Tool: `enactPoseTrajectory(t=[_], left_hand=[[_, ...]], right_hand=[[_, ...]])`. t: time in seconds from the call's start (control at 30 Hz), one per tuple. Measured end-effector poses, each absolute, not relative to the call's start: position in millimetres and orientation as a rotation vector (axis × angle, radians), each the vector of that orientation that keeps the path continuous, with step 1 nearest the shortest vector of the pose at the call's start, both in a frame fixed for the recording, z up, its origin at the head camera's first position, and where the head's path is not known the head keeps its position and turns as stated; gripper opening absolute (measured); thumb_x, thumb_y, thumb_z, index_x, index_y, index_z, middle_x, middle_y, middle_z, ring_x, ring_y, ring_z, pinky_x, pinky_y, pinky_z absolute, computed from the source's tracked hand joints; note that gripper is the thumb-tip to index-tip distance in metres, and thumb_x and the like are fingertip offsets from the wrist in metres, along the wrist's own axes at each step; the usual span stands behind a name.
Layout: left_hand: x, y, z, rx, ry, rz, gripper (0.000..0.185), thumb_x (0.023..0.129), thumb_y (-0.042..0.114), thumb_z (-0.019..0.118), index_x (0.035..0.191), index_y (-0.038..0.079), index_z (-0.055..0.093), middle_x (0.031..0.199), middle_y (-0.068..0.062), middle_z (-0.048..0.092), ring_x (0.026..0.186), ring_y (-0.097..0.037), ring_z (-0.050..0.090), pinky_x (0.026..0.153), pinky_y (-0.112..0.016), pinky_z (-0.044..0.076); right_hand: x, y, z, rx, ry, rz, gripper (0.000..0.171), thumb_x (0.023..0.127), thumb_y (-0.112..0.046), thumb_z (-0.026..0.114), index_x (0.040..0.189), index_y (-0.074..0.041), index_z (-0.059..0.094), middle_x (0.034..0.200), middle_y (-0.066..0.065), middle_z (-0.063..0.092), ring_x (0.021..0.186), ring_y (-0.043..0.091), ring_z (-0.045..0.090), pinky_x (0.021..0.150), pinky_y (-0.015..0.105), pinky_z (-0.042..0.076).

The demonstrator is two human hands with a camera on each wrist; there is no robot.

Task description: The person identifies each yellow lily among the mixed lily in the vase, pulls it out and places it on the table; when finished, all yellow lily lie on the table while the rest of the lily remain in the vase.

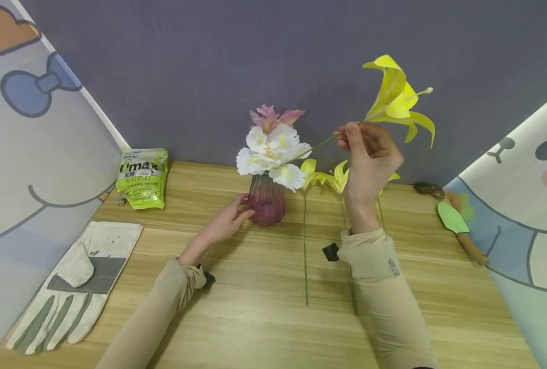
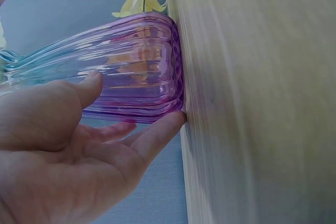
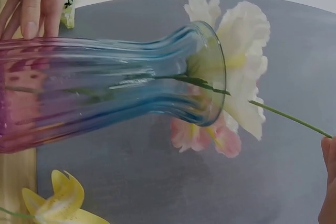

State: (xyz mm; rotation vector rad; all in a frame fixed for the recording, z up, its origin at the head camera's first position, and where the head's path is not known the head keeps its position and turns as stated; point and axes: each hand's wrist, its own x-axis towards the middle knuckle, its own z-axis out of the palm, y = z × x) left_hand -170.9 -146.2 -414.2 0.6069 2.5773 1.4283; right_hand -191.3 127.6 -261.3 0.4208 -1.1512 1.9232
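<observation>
A ribbed pink-to-blue glass vase (image 1: 266, 200) (image 2: 131, 66) (image 3: 105, 85) stands on the wooden table (image 1: 264, 318), with white flowers (image 1: 273, 154) (image 3: 247, 61) and a pink flower (image 1: 273, 117) (image 3: 210, 135) in it. My left hand (image 1: 225, 223) (image 2: 68, 150) touches the vase's base with straight fingers and thumb. My right hand (image 1: 370, 159) is raised to the right of the vase and pinches the green stem (image 3: 291, 119) of a yellow lily (image 1: 395, 100); the stem's lower end reaches into the vase mouth.
More yellow lilies (image 1: 326, 177) (image 3: 58, 203) with long stems lie on the table behind my right wrist. A green bag (image 1: 143, 177) stands at back left, work gloves (image 1: 72, 289) lie at left, and a trowel (image 1: 460, 225) lies at right.
</observation>
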Motion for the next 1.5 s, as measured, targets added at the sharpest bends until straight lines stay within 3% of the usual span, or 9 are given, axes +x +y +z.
enactPoseTrajectory(t=[0.77,1.5], left_hand=[[-171,-147,-416,0.588,2.588,1.414,0.053,0.114,0.014,0.054,0.156,-0.013,0.034,0.15,-0.039,0.049,0.134,-0.05,0.058,0.116,-0.055,0.049],[-172,-146,-416,0.602,2.61,1.397,0.052,0.114,0.014,0.055,0.154,-0.014,0.036,0.148,-0.039,0.052,0.134,-0.049,0.058,0.116,-0.056,0.048]], right_hand=[[-196,159,-244,0.281,-0.981,1.918,0.011,0.091,0.011,0.08,0.091,0.017,0.07,0.081,0.028,0.073,0.07,0.036,0.073,0.069,0.036,0.066],[-199,182,-229,0.249,-0.826,1.986,0.007,0.096,0.018,0.069,0.093,0.024,0.066,0.076,0.028,0.069,0.065,0.033,0.067,0.07,0.037,0.065]])
